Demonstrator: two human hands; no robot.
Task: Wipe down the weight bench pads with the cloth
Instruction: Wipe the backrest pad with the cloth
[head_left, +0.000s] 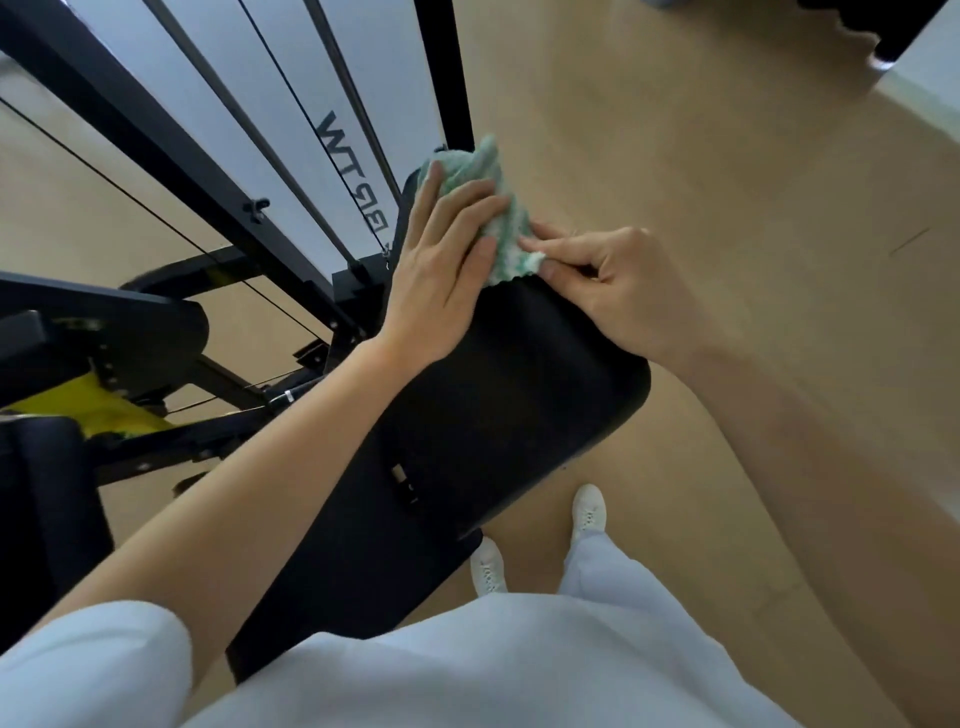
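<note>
A long black bench pad (498, 410) runs from my waist toward the upper middle of the view. A green and white cloth (491, 208) lies bunched on its far part. My left hand (441, 270) lies flat on the cloth with straight fingers, pressing it onto the pad. My right hand (602, 288) pinches the cloth's near corner between thumb and forefinger, its other fingers curled. The far end of the pad is hidden under the cloth and my left hand.
A black machine frame (171, 150) with cables and a white panel (332, 135) rises at the left. Another black pad (47, 499) and a yellow part (98, 410) sit at the lower left. Tan floor (727, 208) spreads to the right. My white shoes (587, 512) stand beside the bench.
</note>
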